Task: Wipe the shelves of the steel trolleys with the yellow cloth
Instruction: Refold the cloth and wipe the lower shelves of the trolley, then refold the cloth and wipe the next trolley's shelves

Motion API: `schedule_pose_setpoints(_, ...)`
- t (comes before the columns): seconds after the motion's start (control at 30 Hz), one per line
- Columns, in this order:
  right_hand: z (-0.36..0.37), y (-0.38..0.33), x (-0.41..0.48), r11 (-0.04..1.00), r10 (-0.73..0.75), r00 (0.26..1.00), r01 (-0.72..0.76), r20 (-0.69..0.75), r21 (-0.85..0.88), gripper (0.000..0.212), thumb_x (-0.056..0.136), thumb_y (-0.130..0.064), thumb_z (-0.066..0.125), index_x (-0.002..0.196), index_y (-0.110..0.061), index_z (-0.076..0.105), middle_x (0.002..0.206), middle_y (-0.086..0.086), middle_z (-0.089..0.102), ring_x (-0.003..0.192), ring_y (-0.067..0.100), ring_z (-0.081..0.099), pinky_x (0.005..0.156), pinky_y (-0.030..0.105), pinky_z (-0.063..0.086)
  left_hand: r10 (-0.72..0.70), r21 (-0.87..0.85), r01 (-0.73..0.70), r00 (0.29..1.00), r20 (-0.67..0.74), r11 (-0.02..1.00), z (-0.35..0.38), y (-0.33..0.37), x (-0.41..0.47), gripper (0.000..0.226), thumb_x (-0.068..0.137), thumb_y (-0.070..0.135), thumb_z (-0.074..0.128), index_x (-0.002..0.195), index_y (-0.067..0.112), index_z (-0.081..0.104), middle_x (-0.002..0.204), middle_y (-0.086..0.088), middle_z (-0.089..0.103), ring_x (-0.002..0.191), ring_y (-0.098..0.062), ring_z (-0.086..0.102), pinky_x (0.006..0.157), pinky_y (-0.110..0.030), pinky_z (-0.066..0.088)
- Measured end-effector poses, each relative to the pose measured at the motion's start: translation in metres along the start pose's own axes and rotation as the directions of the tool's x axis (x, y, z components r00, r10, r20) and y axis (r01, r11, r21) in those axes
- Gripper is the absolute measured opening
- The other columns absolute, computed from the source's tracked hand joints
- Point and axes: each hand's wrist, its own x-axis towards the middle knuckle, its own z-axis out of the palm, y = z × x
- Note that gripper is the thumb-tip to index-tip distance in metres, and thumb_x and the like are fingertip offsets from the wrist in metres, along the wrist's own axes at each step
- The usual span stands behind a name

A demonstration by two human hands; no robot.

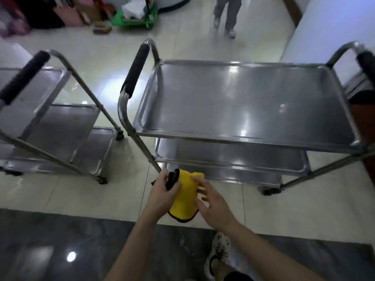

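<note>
One yellow cloth (pixel 185 191), bunched up, sits in mid-air right in front of me, just short of the nearer trolley's lowest shelf. My left hand (pixel 162 194) grips it, fingers curled round its dark-edged top end. My right hand (pixel 212 202) is open, fingers spread, tips touching the cloth's right side. Ahead stands the big steel trolley (pixel 243 102), three shelves, black-padded handles at both ends. The second steel trolley (pixel 60 126) stands off to the left, apart from it. Pale tiled floor (pixel 113 78) beneath; at the back, a green cart (pixel 140 19) and a person's legs (pixel 226 15).
</note>
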Motion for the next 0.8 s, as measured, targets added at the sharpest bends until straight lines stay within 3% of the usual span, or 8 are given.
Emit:
schedule_pose_setpoints(0.07,-0.025,-0.007,-0.023,0.999,0.016,0.993,-0.01,-0.118,0.051,0.061,0.105,-0.022,0.063,0.156,-0.046,0.038,0.145,-0.02,0.057,0.127,0.003,0.062,0.099,0.022,0.056,0.072,0.052,-0.075,0.996,0.047,0.996,-0.004,0.037,-0.022,0.018,0.103,0.016,0.07,0.102,0.022,0.053,0.082,-0.001,0.056,0.066,-0.01,0.05,0.063,-0.03,0.04)
schedule_pose_setpoints(0.13,-0.051,-0.01,-0.044,0.992,0.106,0.974,-0.089,-0.201,0.094,0.063,0.105,-0.021,0.065,0.157,-0.04,0.036,0.142,-0.012,0.059,0.124,0.011,0.065,0.096,0.029,0.057,0.172,0.092,-0.181,0.98,0.102,0.979,-0.004,0.07,-0.043,0.019,0.103,0.009,0.068,0.11,0.018,0.053,0.082,-0.003,0.055,0.066,-0.01,0.048,0.064,-0.027,0.04)
schedule_pose_setpoints(0.27,-0.092,-0.011,-0.093,0.965,0.238,0.949,-0.207,-0.206,0.159,0.069,0.096,-0.022,0.079,0.154,-0.031,0.043,0.147,-0.011,0.056,0.132,0.013,0.059,0.106,0.045,0.054,0.305,0.049,-0.315,0.94,0.154,0.948,0.003,0.118,-0.088,0.027,0.102,-0.001,0.063,0.109,0.023,0.052,0.073,0.014,0.05,0.058,-0.004,0.042,0.058,-0.018,0.036)
schedule_pose_setpoints(0.4,-0.121,-0.029,-0.146,0.915,0.229,0.954,-0.144,-0.191,0.376,0.042,0.086,-0.035,0.083,0.126,-0.029,0.069,0.116,-0.006,0.078,0.118,0.016,0.071,0.102,0.04,0.056,0.401,-0.113,-0.386,0.9,0.169,0.916,0.017,0.148,-0.131,0.029,0.099,0.006,0.064,0.113,0.03,0.057,0.089,0.01,0.056,0.073,-0.002,0.05,0.062,-0.013,0.04)
schedule_pose_setpoints(0.53,-0.166,-0.04,-0.188,0.91,0.239,0.932,-0.118,-0.272,0.397,0.018,0.103,-0.02,0.07,0.12,-0.017,0.074,0.111,0.008,0.079,0.107,0.025,0.074,0.097,0.044,0.061,0.376,-0.182,-0.345,0.91,0.177,0.921,0.046,0.17,-0.154,0.037,0.086,0.021,0.06,0.12,0.035,0.06,0.093,0.026,0.06,0.082,0.003,0.055,0.075,-0.025,0.045)
schedule_pose_setpoints(0.6,-0.195,-0.04,-0.202,0.89,0.268,0.912,-0.111,-0.311,0.442,0.012,0.105,-0.011,0.063,0.112,-0.008,0.072,0.106,0.007,0.078,0.101,0.024,0.074,0.086,0.035,0.063,0.377,-0.173,-0.349,0.911,0.169,0.921,0.065,0.185,-0.157,0.044,0.084,0.02,0.061,0.125,0.035,0.062,0.092,0.032,0.06,0.081,0.006,0.057,0.075,-0.03,0.047)
schedule_pose_setpoints(0.7,-0.244,-0.044,-0.215,0.836,0.329,0.881,-0.104,-0.341,0.539,0.023,0.101,-0.006,0.058,0.083,-0.017,0.068,0.08,-0.002,0.065,0.081,0.018,0.065,0.064,0.02,0.052,0.372,-0.184,-0.335,0.9,0.227,0.924,0.098,0.21,-0.153,0.05,0.083,0.018,0.063,0.129,0.036,0.067,0.107,0.008,0.069,0.089,-0.004,0.063,0.078,-0.027,0.053)
schedule_pose_setpoints(0.8,-0.302,-0.038,-0.212,0.761,0.362,0.869,-0.067,-0.337,0.645,0.027,0.092,-0.017,0.064,0.067,-0.026,0.059,0.077,0.0,0.054,0.08,0.019,0.056,0.079,0.035,0.044,0.377,-0.157,-0.345,0.88,0.29,0.925,0.141,0.237,-0.137,0.051,0.079,0.015,0.064,0.128,0.027,0.073,0.116,0.0,0.078,0.108,-0.011,0.07,0.092,-0.032,0.054)
